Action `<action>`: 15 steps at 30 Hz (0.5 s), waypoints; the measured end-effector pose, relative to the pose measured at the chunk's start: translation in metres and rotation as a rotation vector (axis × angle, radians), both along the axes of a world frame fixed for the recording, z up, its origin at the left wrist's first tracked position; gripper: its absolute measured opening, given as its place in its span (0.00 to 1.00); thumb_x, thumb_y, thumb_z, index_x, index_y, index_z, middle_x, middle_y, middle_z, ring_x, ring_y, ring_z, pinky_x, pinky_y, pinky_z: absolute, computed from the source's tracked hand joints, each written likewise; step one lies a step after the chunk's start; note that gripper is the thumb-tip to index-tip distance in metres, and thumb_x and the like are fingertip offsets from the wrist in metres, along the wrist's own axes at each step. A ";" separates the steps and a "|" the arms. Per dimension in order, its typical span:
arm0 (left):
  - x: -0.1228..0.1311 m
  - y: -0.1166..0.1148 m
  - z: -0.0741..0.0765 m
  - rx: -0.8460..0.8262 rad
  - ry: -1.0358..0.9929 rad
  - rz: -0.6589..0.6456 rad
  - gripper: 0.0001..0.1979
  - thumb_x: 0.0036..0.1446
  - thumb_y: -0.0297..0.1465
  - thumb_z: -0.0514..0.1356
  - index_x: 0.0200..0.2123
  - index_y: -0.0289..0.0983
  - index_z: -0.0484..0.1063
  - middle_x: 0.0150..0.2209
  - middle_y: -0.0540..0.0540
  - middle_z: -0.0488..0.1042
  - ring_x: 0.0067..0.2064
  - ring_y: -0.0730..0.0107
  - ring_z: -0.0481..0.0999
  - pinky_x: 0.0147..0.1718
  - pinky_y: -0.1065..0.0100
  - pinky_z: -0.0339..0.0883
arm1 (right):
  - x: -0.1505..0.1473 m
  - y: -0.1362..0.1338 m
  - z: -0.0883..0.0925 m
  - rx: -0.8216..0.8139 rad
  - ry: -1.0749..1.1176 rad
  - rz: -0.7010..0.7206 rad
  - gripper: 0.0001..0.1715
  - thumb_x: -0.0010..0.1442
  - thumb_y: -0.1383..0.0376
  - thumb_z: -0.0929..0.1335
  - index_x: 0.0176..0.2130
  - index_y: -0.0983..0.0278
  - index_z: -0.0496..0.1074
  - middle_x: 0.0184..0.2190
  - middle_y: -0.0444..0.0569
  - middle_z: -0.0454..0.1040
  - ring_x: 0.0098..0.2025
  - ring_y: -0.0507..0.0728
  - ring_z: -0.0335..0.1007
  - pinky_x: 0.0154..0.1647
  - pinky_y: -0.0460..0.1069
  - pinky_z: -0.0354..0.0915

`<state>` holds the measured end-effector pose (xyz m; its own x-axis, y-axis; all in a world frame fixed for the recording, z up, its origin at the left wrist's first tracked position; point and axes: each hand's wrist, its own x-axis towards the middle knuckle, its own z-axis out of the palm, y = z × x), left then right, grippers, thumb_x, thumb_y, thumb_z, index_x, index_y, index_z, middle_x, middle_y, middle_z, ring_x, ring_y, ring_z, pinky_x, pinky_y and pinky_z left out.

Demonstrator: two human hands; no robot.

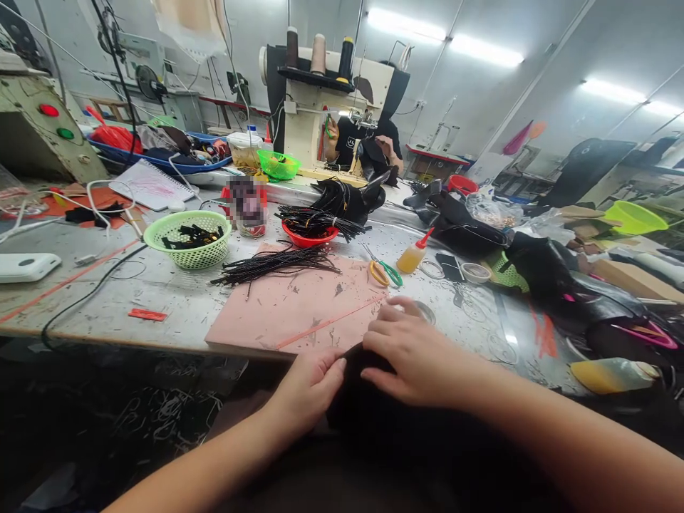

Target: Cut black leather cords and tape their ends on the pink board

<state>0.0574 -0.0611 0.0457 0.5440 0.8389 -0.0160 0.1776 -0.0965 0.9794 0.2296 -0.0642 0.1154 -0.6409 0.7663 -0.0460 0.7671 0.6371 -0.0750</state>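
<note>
Dark material (pixel 355 363) lies at the bench's front edge, blending into the black below it. My left hand (pixel 315 385) pinches its left edge between thumb and fingers. Over its right side, my right hand (pixel 403 349) is curved, thumb apart from the fingers; the fingers are a little blurred, and whether they grip the material cannot be made out. Both hands are near the front of a pink board (pixel 320 299). Behind my right hand are scissors (pixel 385 273) with orange and green handles and a glue bottle (pixel 412 256) with a red tip.
Black cords (pixel 278 265) lie on the board's back edge, beside a red bowl (pixel 310 235). A green basket (pixel 187 239) stands left. Black boots or leather pieces (pixel 545 263) are heaped right, near a yellow bottle (pixel 614 375). Behind a sewing machine (pixel 310 107) sits another person.
</note>
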 end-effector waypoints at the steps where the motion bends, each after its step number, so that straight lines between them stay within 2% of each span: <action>1: 0.000 0.000 0.000 -0.021 -0.003 0.003 0.14 0.55 0.32 0.49 0.33 0.34 0.73 0.29 0.48 0.75 0.32 0.66 0.70 0.33 0.69 0.64 | 0.003 0.001 0.002 0.019 0.016 -0.021 0.11 0.53 0.58 0.65 0.28 0.64 0.67 0.28 0.49 0.70 0.37 0.58 0.60 0.49 0.57 0.45; 3: -0.001 0.000 0.000 -0.055 -0.024 0.002 0.15 0.55 0.33 0.49 0.34 0.33 0.73 0.29 0.47 0.75 0.32 0.66 0.71 0.32 0.69 0.64 | 0.007 0.003 0.004 0.021 0.064 -0.054 0.11 0.53 0.58 0.65 0.28 0.64 0.66 0.27 0.47 0.69 0.36 0.57 0.59 0.49 0.57 0.45; 8: -0.001 0.000 0.000 -0.071 -0.090 -0.021 0.15 0.56 0.34 0.50 0.40 0.35 0.73 0.36 0.47 0.76 0.40 0.62 0.72 0.37 0.69 0.64 | 0.008 0.008 0.001 -0.013 0.116 -0.058 0.09 0.56 0.66 0.62 0.25 0.64 0.63 0.26 0.45 0.68 0.33 0.54 0.58 0.45 0.54 0.47; 15: -0.003 0.003 0.001 -0.011 -0.063 -0.038 0.14 0.54 0.32 0.50 0.37 0.34 0.74 0.33 0.47 0.76 0.38 0.64 0.72 0.39 0.68 0.63 | 0.007 0.011 -0.007 0.023 0.098 -0.045 0.10 0.57 0.66 0.62 0.24 0.64 0.63 0.24 0.45 0.68 0.34 0.55 0.58 0.46 0.54 0.47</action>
